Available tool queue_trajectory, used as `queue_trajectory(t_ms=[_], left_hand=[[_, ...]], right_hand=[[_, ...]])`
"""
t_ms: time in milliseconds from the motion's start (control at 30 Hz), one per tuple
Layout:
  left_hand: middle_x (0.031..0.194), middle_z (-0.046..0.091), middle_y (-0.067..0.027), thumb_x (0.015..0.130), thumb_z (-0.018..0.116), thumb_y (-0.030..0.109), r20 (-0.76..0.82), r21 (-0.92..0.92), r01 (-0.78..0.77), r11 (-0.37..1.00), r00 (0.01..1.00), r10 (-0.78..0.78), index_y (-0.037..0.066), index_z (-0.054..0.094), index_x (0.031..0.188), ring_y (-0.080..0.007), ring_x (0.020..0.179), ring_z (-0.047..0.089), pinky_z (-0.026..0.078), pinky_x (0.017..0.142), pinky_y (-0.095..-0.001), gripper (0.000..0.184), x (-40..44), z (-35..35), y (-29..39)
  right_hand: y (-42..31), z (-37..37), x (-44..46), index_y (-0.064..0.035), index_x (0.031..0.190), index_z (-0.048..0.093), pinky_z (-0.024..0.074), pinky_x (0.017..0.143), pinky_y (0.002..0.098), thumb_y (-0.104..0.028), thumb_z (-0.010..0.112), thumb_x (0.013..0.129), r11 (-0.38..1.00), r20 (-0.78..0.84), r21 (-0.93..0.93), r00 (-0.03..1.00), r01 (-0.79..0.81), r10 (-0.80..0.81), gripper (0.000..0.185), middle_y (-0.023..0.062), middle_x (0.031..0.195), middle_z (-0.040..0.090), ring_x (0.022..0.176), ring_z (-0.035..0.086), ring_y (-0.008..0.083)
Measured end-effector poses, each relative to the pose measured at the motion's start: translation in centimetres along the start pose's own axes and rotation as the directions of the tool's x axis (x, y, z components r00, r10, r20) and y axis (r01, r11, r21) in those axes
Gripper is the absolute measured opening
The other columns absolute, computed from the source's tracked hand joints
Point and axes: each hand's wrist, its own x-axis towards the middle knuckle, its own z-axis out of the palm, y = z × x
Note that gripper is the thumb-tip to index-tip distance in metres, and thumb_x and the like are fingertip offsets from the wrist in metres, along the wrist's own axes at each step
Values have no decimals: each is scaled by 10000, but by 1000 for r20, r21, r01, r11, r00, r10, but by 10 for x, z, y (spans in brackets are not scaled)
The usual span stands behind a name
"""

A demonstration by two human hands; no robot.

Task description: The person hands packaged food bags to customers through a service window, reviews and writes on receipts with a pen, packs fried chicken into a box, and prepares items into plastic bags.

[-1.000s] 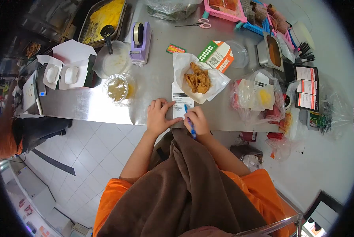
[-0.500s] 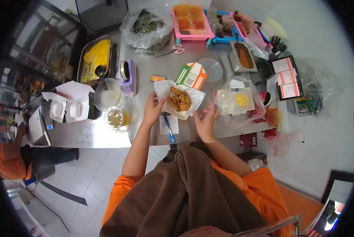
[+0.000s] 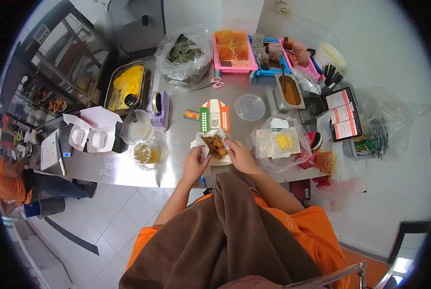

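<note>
Fried chicken pieces [image 3: 215, 146] lie on white paper in an open carton [image 3: 215, 118], whose green and orange printed lid stands away from me. My left hand [image 3: 195, 165] pinches the paper [image 3: 199, 143] at the left side of the chicken. On the right side, my right hand [image 3: 239, 155] has its fingers closed on the paper edge. A blue pen [image 3: 203, 181] shows partly at the table's front edge, below my left hand. The small red and green packet [image 3: 192, 114] rests left of the lid.
Left are an open white box [image 3: 96, 129], lidded cup [image 3: 144, 152], purple tape dispenser [image 3: 161, 111] and yellow food tray [image 3: 126, 87]. Right are a clear lid [image 3: 249, 107], bagged box [image 3: 278, 142] and sauce pan [image 3: 288, 92]. Scissors [image 3: 210, 85] lie behind. A co-worker [image 3: 20, 183] stands far left.
Both hands have moved from the writing slip to the paper around the chicken. The pen was let go. The carton has been turned upright toward me, and its paper is drawn inward.
</note>
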Motion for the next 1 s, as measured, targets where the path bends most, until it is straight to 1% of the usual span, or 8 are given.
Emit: queue_trajectory(t_ms=[167, 267, 367, 467, 667, 767, 867, 1000], left_hand=[[994, 498, -150, 740, 638, 123, 256, -1, 70, 998, 964, -67, 10, 563, 1051, -232, 779, 571, 461, 689, -301, 339, 5, -5, 6], [1065, 488, -134, 714, 619, 161, 291, 290, -268, 919, 939, 182, 63, 616, 923, -306, 940, 510, 429, 811, -408, 231, 15, -12, 2], [1167, 455, -119, 677, 639, 160, 275, 427, -397, 813, 913, 301, 81, 615, 819, -325, 1053, 447, 378, 886, -427, 164, 22, -15, 8], [1207, 441, -114, 661, 669, 186, 320, 422, -450, 787, 886, 335, 83, 580, 848, -312, 1091, 437, 369, 908, -421, 232, 22, -9, -8], [1192, 450, -82, 638, 702, 223, 316, 447, -387, 807, 912, 262, 105, 472, 1117, -266, 1129, 425, 343, 944, -404, 545, 28, -1, 6], [1204, 433, -98, 642, 697, 201, 349, 478, -418, 772, 897, 270, 122, 458, 1161, -288, 1118, 425, 344, 941, -412, 576, 27, 0, 13], [1224, 427, -82, 684, 657, 219, 353, 476, -396, 785, 904, 243, 126, 465, 1158, -270, 1156, 401, 338, 954, -404, 519, 24, 2, 11], [1263, 396, -119, 689, 631, 230, 334, 507, -428, 748, 898, 287, 128, 472, 1161, -299, 1183, 376, 317, 978, -413, 508, 18, 6, 12]], right_hand=[[8, 7, 7, -63, 1121, 548, 441, 792, 387, 5, 512, 773, 995, 89, 95, 995, 28, -36, 357, 161, 1044, 482, 925, 526, 345], [10, 1, 14, -62, 1088, 579, 437, 816, 391, 17, 525, 751, 997, 179, 75, 984, -11, -2, 350, 145, 1076, 471, 951, 522, 330], [12, -5, 27, -66, 1062, 601, 425, 849, 383, 15, 541, 733, 969, 166, -153, 971, 195, -169, 343, 124, 1074, 487, 984, 506, 299], [12, -13, 44, -69, 1011, 618, 416, 873, 368, 7, 534, 731, 875, 180, -220, 900, 431, -398, 302, 90, 1033, 520, 1014, 485, 271], [-2, -17, 59, -45, 919, 610, 412, 869, 361, -75, 548, 735, 843, 432, -287, 847, 454, -309, 197, 53, 1072, 553, 1014, 478, 274], [24, -4, 72, -30, 937, 564, 421, 861, 367, -84, 584, 718, 989, 2, -39, 990, 143, -143, 227, 127, 1085, 559, 1004, 508, 315], [47, 23, 103, 10, 1047, 472, 441, 826, 374, -233, 655, 730, 955, -373, 61, 881, -289, 291, 439, 212, 1039, 553, 960, 538, 343], [0, -8, 116, 45, 1151, 339, 469, 730, 420, -267, 655, 734, 968, -154, 62, 955, -245, 251, 610, 266, 907, 577, 858, 576, 397]])
